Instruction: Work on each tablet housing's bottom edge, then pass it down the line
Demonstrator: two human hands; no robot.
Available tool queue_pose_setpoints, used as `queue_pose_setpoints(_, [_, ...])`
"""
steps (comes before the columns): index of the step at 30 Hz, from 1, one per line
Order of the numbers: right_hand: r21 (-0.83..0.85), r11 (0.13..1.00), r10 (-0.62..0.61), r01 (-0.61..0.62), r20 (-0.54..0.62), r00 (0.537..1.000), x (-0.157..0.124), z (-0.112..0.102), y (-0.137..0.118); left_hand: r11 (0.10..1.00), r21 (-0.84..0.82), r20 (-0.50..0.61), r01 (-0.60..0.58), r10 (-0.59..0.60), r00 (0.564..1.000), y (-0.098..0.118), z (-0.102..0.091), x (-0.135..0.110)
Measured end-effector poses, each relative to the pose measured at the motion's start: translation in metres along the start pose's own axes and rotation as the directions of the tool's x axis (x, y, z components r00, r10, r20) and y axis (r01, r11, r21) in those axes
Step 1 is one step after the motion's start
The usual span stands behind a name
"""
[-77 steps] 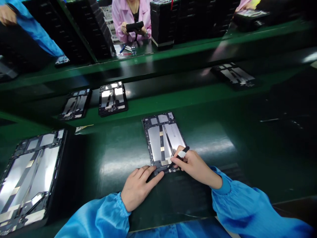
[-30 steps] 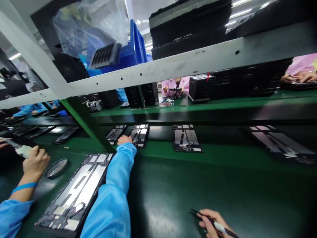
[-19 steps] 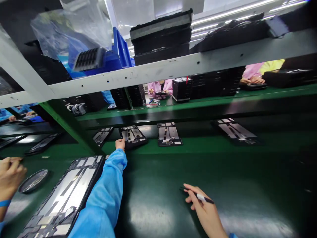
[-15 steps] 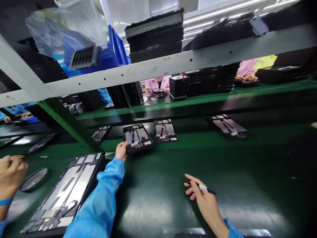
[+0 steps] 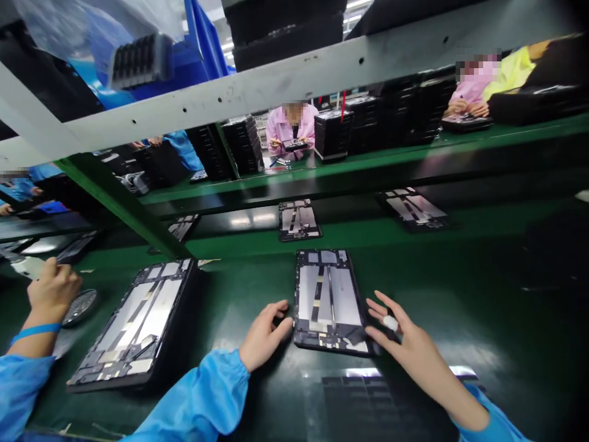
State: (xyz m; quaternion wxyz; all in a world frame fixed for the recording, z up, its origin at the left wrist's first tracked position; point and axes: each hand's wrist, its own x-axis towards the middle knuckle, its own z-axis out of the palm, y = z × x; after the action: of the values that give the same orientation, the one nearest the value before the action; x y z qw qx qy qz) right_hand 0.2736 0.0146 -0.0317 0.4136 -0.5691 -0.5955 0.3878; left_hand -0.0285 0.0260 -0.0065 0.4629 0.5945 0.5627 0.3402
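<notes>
A tablet [image 5: 329,301] without its back cover lies on the green bench in front of me, its silver inner plates, dark ribbon cables and small circuit board facing up. At its left edge is my left hand [image 5: 267,334], fingers loosely curled and thumb apart, the tips at or just beside the frame. My right hand [image 5: 407,341] is by the right edge, its thumb close to the lower right side. Tucked in that hand is a slim black pen-like tool with a white band [image 5: 391,323], mostly hidden by the fingers.
On the left sits a stack topped by another opened tablet [image 5: 133,322]. A co-worker's hand [image 5: 53,291] is beside a round dish [image 5: 81,307]. More opened tablets [image 5: 299,220] lie along the back strip. A green post [image 5: 124,205] and a white shelf beam [image 5: 276,86] stand ahead.
My left hand has brought the tablet from the back strip down toward me onto the bench. My right hand has moved up beside it. The co-worker's hand has shifted right, and the view has tilted down.
</notes>
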Motion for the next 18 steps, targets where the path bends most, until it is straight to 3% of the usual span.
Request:
queue_pose_setpoints(3, [-0.087,0.996,-0.019,0.029,0.12,0.993,-0.019,-0.006,0.006,0.974,0.188,0.171,-0.122,0.09,0.981,-0.003,-0.004,-0.019])
queue_pose_setpoints(5, [-0.117,0.993,-0.016,0.03,0.117,0.993,-0.023,-0.008,0.007,0.91,0.333,0.234,-0.248,0.175,0.956,-0.005,0.004,-0.031])
queue_pose_setpoints(9, [-0.177,0.983,-0.023,0.039,0.094,0.995,-0.019,-0.015,0.001,0.8,0.492,0.214,-0.344,0.272,0.938,0.0,0.017,-0.039])
queue_pose_setpoints(12, [-0.261,0.961,-0.076,0.09,0.064,0.995,-0.02,-0.015,-0.013,0.778,0.514,0.169,-0.361,0.32,0.932,0.01,0.015,-0.033])
queue_pose_setpoints(14, [-0.27,0.949,-0.149,0.163,0.072,0.986,-0.021,-0.005,-0.025,0.796,0.481,0.136,-0.368,0.347,0.928,0.015,0.015,-0.028])
queue_pose_setpoints(18, [-0.192,0.911,-0.317,0.364,0.239,0.918,-0.015,0.031,-0.045,0.793,0.441,0.159,-0.42,0.392,0.906,0.018,0.023,-0.019])
